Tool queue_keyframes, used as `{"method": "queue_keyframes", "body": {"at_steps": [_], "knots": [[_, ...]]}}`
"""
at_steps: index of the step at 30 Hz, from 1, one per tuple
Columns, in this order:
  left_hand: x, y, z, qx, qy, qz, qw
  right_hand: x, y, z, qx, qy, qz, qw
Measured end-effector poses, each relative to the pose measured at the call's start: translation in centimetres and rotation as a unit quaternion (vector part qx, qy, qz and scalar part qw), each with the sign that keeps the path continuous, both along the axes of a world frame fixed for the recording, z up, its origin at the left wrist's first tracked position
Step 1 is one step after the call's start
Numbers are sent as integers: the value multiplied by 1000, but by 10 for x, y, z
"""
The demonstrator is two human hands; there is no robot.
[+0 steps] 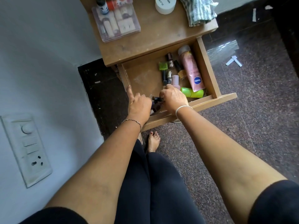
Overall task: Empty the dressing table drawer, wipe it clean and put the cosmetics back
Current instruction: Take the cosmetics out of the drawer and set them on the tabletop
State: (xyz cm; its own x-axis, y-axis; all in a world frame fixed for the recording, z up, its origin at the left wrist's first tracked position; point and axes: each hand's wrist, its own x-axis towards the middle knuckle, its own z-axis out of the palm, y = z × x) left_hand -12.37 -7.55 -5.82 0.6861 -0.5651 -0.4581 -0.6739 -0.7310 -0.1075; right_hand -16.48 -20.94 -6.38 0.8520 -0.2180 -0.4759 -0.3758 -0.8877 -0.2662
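Observation:
The wooden drawer (206,65) is pulled out from the dressing table (161,33). Inside lie a pink Vaseline tube (191,68), a green bottle (191,92) and several small nail polish bottles (169,68) grouped at the right. Both hands are low in the drawer's front part. My left hand (139,105) has its index finger stretched out and the other fingers curled around small dark bottles. My right hand (174,97) is closed on a small dark bottle (157,99) held between the two hands. What lies beneath the hands is hidden.
On the table top stand a clear plastic box of cosmetics (116,18), a white round jar (165,4) and a striped cloth (200,10). A wall with a switch panel (27,149) is at the left. Dark speckled floor with paper scraps (233,61) lies at the right.

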Motion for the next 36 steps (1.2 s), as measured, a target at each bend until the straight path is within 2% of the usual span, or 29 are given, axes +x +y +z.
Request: {"method": "queue_keyframes", "body": {"at_steps": [4,8,13,15,17,19,21,23,28,33,36], "knots": [[1,0,4,-35,-1,31,999,-4,-9,-3,96,-80,-152,980],[7,4,17,-102,-1,88,991,-4,-15,10,191,-162,-343,905],[26,10,44,-233,43,177,955,9,-20,39,221,-212,-386,870],[38,9,57,-320,121,248,906,20,-20,53,227,-233,-388,862],[51,8,72,-416,195,341,820,34,-19,67,231,-244,-380,862],[63,6,84,-473,218,404,752,51,-17,76,232,-253,-372,862],[77,5,93,-510,230,432,708,69,-13,85,246,-260,-371,857],[91,6,99,-537,227,438,684,89,-10,93,255,-270,-373,850],[128,11,101,-562,190,460,660,132,1,108,263,-313,-344,846],[160,15,94,-559,152,468,668,170,6,103,217,-307,-297,878],[178,15,89,-548,135,468,680,190,6,97,194,-304,-295,885]]}}
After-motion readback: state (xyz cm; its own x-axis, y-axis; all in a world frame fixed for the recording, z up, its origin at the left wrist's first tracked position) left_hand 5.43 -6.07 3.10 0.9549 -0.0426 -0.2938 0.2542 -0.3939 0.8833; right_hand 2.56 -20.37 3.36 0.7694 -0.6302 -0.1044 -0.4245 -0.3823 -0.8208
